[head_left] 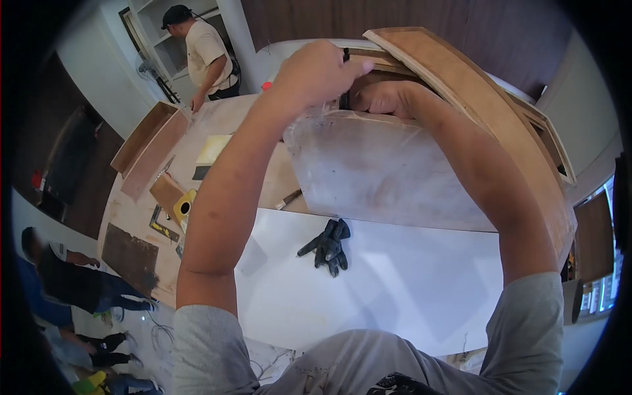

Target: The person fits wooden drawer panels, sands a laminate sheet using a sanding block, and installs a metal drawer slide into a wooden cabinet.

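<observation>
Both my hands work at the top left corner of a wooden box-like piece with a pale, smudged side panel [368, 171]. My left hand [315, 74] is closed at that corner, its thumb pointing right. Small black parts show beside its fingers, but what they belong to cannot be made out. Just to the right, my right hand [383, 99] is curled into a fist inside the top opening, next to a dark upright part. Its grip is mostly hidden. A long curved wooden panel [461, 92] rises behind my right forearm.
Black gloves [327, 247] lie on a white sheet [395, 283] before me. Leftward are a brush [288, 199], a square [162, 225], a yellow container [185, 206], a dark plate [127, 258] and an open wooden box [148, 145]. A person [207, 56] stands at the far left; others stand lower left.
</observation>
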Action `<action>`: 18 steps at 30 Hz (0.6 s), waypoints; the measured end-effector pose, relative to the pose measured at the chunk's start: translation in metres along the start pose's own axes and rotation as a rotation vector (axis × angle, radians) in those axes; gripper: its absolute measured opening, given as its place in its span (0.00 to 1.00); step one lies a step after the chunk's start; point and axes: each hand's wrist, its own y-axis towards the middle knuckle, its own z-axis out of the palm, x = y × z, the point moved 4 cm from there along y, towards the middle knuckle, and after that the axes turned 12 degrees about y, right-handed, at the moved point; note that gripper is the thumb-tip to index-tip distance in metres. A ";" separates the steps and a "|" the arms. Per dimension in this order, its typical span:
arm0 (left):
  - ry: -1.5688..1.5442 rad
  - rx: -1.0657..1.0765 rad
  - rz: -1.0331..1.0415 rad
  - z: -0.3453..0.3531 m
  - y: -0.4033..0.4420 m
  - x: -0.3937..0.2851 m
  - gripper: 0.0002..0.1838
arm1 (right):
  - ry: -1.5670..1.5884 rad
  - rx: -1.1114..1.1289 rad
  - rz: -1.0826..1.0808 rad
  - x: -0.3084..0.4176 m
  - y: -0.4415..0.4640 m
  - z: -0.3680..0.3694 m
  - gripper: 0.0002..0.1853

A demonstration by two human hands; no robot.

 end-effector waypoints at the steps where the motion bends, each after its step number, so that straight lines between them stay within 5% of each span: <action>1: -0.217 -0.033 -0.054 -0.005 0.001 0.006 0.34 | -0.025 0.028 -0.024 -0.001 0.004 0.000 0.12; 4: -0.762 -0.146 -0.208 -0.026 0.007 0.026 0.30 | -0.123 0.109 -0.095 -0.006 0.015 -0.017 0.11; 10: -0.738 0.002 -0.099 -0.026 0.022 0.030 0.22 | 0.110 -0.037 -0.010 -0.013 0.017 -0.034 0.15; 13: -0.499 -0.029 -0.014 -0.005 0.045 0.024 0.20 | -0.993 0.313 -0.751 0.007 0.009 -0.027 0.17; 17: -0.213 -0.050 -0.132 -0.021 0.035 -0.002 0.17 | -1.443 0.460 -0.888 -0.008 0.032 -0.047 0.19; 18: -0.200 -0.069 -0.121 -0.023 0.037 -0.008 0.17 | -1.338 0.476 -0.882 -0.010 0.037 -0.050 0.19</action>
